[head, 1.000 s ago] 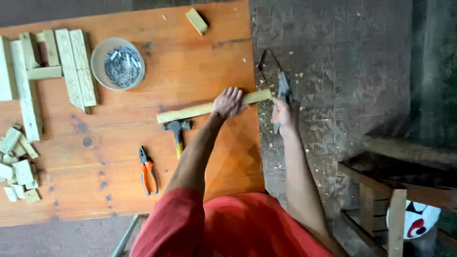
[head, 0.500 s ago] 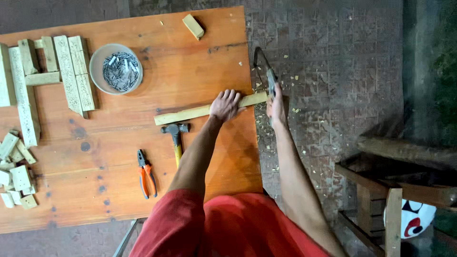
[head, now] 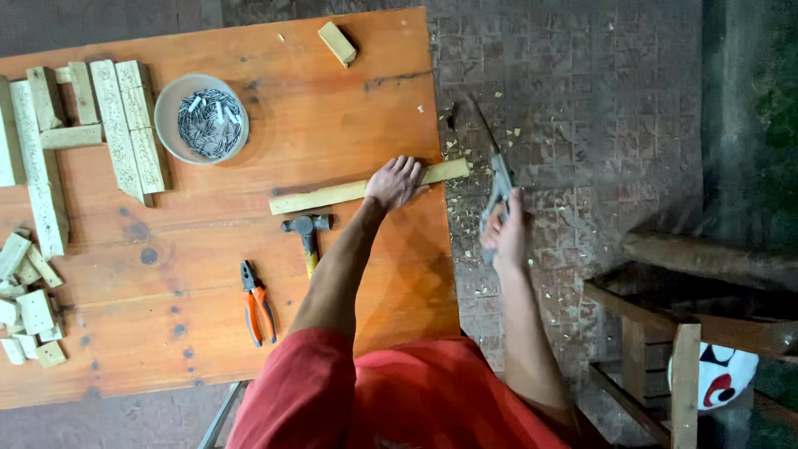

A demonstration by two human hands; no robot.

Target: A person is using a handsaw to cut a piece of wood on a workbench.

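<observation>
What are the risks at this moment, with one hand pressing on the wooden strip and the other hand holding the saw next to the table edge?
1. The left hand presses the wooden strip close to its overhanging end, where the saw in the right hand is; a slip may cut the fingers.
2. The strip is held by hand only, so it may twist.
3. The hammer lies near the left forearm and might get knocked.
</observation>
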